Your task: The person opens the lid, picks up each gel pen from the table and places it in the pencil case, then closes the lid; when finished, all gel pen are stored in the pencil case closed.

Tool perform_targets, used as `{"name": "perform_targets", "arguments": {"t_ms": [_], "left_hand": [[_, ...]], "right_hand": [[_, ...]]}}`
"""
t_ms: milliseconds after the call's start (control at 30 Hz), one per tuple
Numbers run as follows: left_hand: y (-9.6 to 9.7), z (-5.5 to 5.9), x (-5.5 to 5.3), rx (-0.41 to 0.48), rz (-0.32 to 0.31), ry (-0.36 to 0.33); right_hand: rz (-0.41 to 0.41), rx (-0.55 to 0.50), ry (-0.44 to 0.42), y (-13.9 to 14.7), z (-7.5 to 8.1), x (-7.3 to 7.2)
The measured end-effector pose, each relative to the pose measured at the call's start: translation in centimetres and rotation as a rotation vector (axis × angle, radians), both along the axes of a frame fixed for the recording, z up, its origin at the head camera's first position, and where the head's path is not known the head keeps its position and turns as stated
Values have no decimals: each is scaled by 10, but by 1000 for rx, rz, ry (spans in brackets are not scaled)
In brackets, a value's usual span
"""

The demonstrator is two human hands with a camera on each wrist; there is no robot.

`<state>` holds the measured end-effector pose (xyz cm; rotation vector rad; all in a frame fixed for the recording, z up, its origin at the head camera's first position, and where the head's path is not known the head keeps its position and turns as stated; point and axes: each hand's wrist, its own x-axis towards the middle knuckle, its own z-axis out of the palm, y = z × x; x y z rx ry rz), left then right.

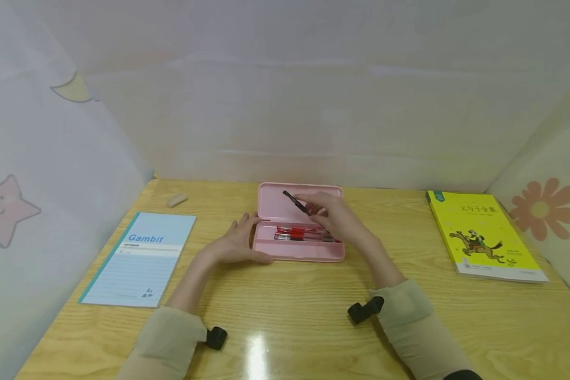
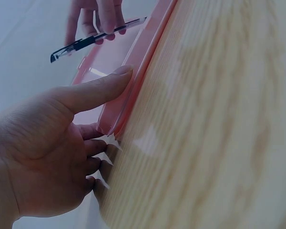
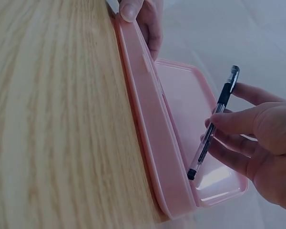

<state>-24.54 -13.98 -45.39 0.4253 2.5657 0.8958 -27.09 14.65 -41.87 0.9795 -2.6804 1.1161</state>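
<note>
A pink pencil case (image 1: 294, 252) lies on the table with its lid (image 1: 273, 203) folded back. Several pens (image 1: 296, 233), with red and dark parts, lie in its rear compartment. My left hand (image 1: 237, 243) holds the case by its left end, the thumb (image 2: 109, 88) on the front wall and the fingers round the side. Over the case, my right hand (image 1: 334, 214) pinches a black gel pen (image 3: 221, 105) between thumb and fingers. The pen slants with its clear barrel pointing down toward the case, its black cap up and to the left in the head view.
A light blue notebook (image 1: 140, 264) lies to the left, with a small beige block (image 1: 177, 200) behind it. At the right is a yellow book (image 1: 484, 232) with a horse on its cover. Pale fabric (image 1: 313, 105) hangs behind the table (image 1: 285, 301).
</note>
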Motion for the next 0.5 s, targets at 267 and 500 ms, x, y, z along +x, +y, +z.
{"name": "perform_targets", "arguments": {"t_ms": [267,500], "left_hand": [[0,0,0,-9,2,-7],[0,-1,0,-6,-2,-6]], "right_hand": [[-20,137,-27,-2,-4,2],[-1,201,-6,-4,-7,3]]}}
